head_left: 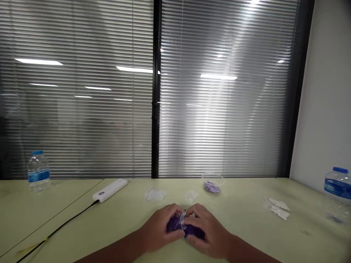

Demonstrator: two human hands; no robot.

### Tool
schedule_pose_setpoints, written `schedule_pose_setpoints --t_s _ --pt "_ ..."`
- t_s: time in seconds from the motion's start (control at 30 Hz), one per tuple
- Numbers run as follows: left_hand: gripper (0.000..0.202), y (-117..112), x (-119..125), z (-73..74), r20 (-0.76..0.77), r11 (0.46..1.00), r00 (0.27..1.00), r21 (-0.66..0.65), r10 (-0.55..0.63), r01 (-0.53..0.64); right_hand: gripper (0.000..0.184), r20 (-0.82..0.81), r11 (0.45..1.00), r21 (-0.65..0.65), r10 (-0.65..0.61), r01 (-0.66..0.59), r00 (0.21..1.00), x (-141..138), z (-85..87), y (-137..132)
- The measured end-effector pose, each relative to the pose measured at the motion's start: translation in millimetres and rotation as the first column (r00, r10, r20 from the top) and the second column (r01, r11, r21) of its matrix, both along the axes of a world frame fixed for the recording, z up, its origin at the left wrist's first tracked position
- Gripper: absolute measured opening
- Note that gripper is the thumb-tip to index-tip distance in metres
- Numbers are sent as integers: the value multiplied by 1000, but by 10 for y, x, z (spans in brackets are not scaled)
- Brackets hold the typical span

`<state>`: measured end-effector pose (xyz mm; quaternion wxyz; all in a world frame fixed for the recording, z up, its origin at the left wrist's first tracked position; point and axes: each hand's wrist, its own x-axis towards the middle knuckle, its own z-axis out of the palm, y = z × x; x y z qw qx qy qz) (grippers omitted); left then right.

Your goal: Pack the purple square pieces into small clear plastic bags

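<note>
At the near middle of the table, both hands close round a dark purple object (195,231) with a clear or whitish band across its middle; I cannot make out its kind. My left hand (162,227) grips its left part, thumb at the front and fingers over the top. On the other side, my right hand (208,230) holds the right part, fingertips near the band. The palms hide much of the object. Just beyond the hands lie two crumpled pieces of clear plastic (155,194). A clear round tub (213,179) with light purple bits (212,187) stands farther back.
A white power bank (110,190) with a black cable (68,221) lies on the left. One water bottle (38,171) stands at the far left, another (338,190) at the right edge. White torn wrappers (279,209) lie right of the hands. Blinds (82,138) rise behind the table (246,219).
</note>
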<state>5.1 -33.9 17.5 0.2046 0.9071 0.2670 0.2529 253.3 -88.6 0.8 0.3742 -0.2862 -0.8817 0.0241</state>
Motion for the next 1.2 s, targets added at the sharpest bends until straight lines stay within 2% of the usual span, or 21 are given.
schedule_pose_setpoints --t_s 0.1,0.27,0.33,0.43,0.47,0.57,0.63,0.77,0.93,1.03,1.13,1.2 --pt "34 -10 -7 23 22 998 998 -7 -58 58 44 28 999 -19 35 -35 999 9 34 -14" --pt "34 -23 -12 59 49 996 995 -10 -88 88 57 46 999 -2 45 -45 998 3 44 -31" --pt "35 -34 -9 79 27 996 995 -1 -94 94 52 56 1000 3 30 -30 998 -4 36 -32" --pt "35 -44 -1 95 -20 995 995 38 -93 94 32 71 1000 -3 5 -5 997 -10 30 -33" --pt "34 -43 2 92 -28 995 996 47 -90 91 31 72 1000 -9 1 0 997 -11 31 -35" --pt "31 -21 1 63 -14 997 998 39 -68 68 48 75 999 -43 -1 4 997 -14 44 -44" --pt "31 -3 -5 37 -5 998 998 25 -59 59 52 77 999 -54 0 5 997 -18 48 -48" --pt "34 7 -14 11 -46 997 997 40 -60 62 36 78 998 -52 -16 20 997 -23 25 -33" --pt "31 -9 -12 11 -58 997 998 77 -12 17 38 -68 999 -13 -31 30 997 5 -42 13" --pt "31 -11 -12 11 -29 997 999 79 -13 15 31 -141 997 -12 -71 70 987 22 -72 27" --pt "26 -12 -11 12 -24 996 999 81 -25 27 20 -98 998 -22 -66 64 993 17 -72 28" --pt "22 -11 -8 10 -38 996 999 81 -25 27 21 -43 999 -39 -38 37 998 5 -55 25"
